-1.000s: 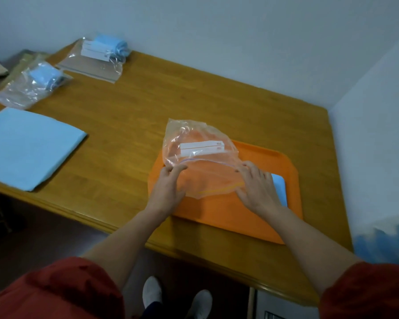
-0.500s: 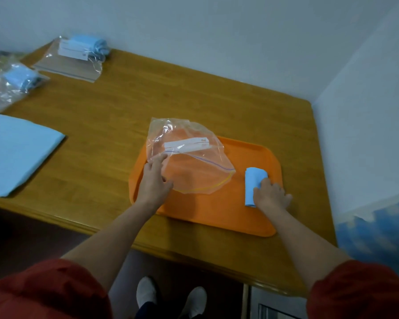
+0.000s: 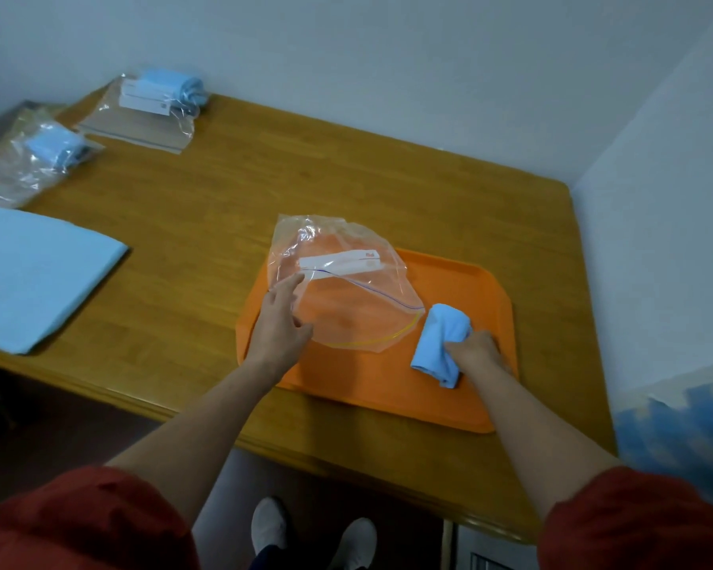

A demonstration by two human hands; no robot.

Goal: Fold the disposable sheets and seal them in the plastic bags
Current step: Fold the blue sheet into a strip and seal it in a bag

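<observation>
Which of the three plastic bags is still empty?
The bag on the orange tray, the near bag; both far bags already hold blue sheets.

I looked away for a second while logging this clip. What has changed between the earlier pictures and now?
The right hand left the plastic bag, went right to the folded blue sheet on the orange tray, closed on it and tipped it up toward the bag. The bag's mouth now gapes. The left hand stayed at the bag's left edge. The filled bags and flat sheet at the table's far left are as before.
</observation>
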